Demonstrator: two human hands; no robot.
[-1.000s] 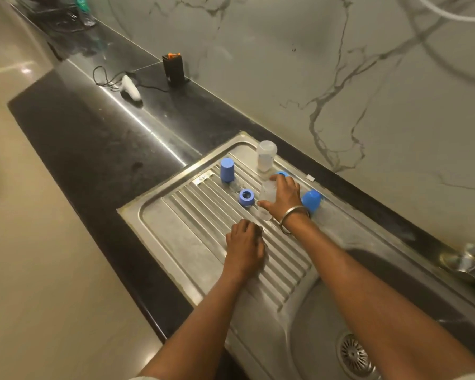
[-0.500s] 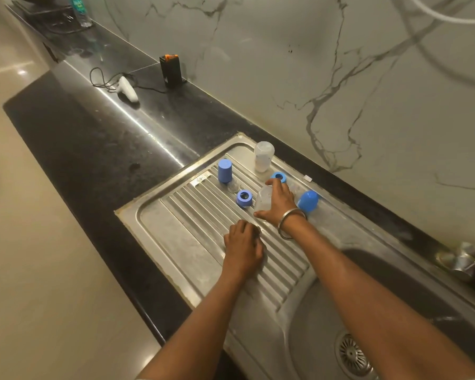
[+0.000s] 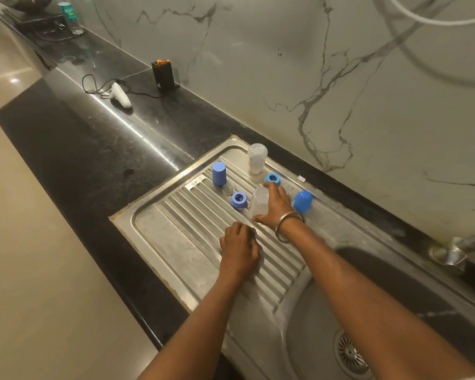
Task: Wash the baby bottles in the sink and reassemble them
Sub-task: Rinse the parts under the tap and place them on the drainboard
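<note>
On the ribbed steel drainboard (image 3: 176, 237) my right hand (image 3: 276, 205) grips a clear baby bottle (image 3: 258, 202) that stands on the ribs. A second clear bottle (image 3: 256, 158) stands upside down at the back. Around them lie a blue cap (image 3: 219, 173), a blue screw ring (image 3: 239, 200), another blue ring (image 3: 272, 178) and a rounded blue cap (image 3: 302, 201). A clear teat (image 3: 227, 189) sits beside the tall cap. My left hand (image 3: 239, 249) rests curled on the drainboard, with something dark under its fingertips that I cannot make out.
The sink basin (image 3: 313, 325) with its drain (image 3: 350, 353) lies at the lower right, the tap (image 3: 455, 249) behind it. On the black counter sit a white corded device (image 3: 120, 94), a black box (image 3: 163, 75) and a water bottle (image 3: 70, 16).
My right hand has tightened round the clear bottle and shifted it slightly toward me. The left hand stays in place on the drainboard.
</note>
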